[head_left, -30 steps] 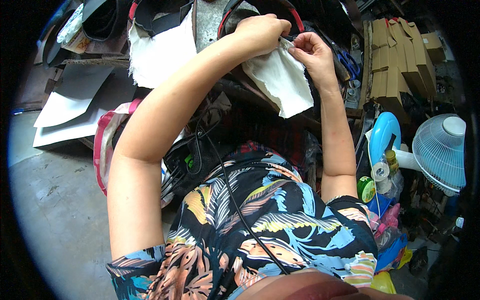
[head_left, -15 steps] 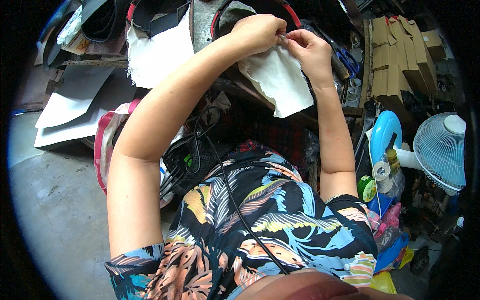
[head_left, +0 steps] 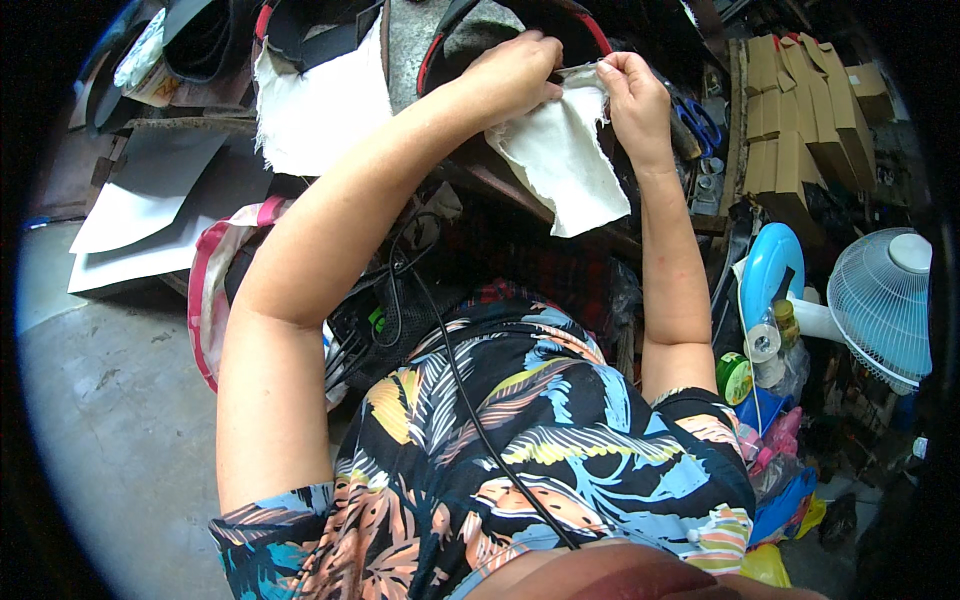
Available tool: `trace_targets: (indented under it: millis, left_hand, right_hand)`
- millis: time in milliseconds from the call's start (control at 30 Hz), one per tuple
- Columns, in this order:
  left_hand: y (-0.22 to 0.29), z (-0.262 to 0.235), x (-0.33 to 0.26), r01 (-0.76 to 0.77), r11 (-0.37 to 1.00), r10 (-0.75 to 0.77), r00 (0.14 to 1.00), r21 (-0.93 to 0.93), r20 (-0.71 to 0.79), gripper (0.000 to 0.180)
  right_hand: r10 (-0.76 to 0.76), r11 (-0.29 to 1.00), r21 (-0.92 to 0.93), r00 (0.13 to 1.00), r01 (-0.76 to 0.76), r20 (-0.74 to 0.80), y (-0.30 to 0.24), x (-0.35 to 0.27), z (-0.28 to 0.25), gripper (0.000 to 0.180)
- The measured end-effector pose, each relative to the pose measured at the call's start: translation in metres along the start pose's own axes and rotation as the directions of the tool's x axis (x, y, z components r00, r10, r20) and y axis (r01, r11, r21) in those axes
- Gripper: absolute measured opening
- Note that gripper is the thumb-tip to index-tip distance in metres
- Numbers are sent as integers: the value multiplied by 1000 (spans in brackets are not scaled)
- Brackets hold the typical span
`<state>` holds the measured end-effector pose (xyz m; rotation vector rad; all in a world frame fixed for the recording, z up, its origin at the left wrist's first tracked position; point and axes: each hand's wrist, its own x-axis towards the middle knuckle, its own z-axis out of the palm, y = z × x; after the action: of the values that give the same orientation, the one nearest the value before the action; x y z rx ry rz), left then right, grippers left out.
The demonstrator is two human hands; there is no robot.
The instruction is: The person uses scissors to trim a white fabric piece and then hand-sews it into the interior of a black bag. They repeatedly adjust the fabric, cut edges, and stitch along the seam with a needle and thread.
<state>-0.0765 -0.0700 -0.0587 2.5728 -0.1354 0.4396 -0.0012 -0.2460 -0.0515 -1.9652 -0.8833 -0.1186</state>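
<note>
A white cloth piece (head_left: 565, 165) with frayed edges hangs from the far work surface, below a black curved piece with red trim (head_left: 432, 62). My left hand (head_left: 515, 75) is closed at the cloth's upper left edge, thumb against the fabric, with its fingertips partly hidden. At the upper right corner my right hand (head_left: 637, 105) pinches the cloth between thumb and forefinger. The cloth's top edge is stretched between the two hands. Left of them hangs a second white cloth (head_left: 320, 110), under another black, red-trimmed piece.
White sheets (head_left: 150, 200) lie at the left. Blue-handled scissors (head_left: 698, 125) are right of my right hand. Folded cardboard boxes (head_left: 790, 120) stand far right, with a blue fan (head_left: 880, 300) nearer. A black cable (head_left: 455, 375) runs down over my shirt.
My hands have drawn apart along the cloth's top edge: the right moved slightly right, the left slightly left. Earlier their fingertips met. More of the cloth's upper part shows now.
</note>
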Motion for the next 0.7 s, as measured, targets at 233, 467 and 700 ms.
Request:
trace_targets:
  millis: [233, 467, 700]
  left_hand:
    - [0, -1, -23, -11, 989, -2, 996, -147, -88, 47]
    - [0, -4, -23, -58, 997, 57, 998, -47, -21, 45]
    - [14, -6, -34, -161, 983, 155, 985, 90, 70, 53]
  right_hand:
    - [64, 997, -31, 997, -66, -43, 0, -1, 2, 15]
    - [-109, 980, -170, 993, 100, -40, -4, -2, 4, 25]
    - [-5, 994, -110, 988, -12, -154, 21, 3, 9, 21]
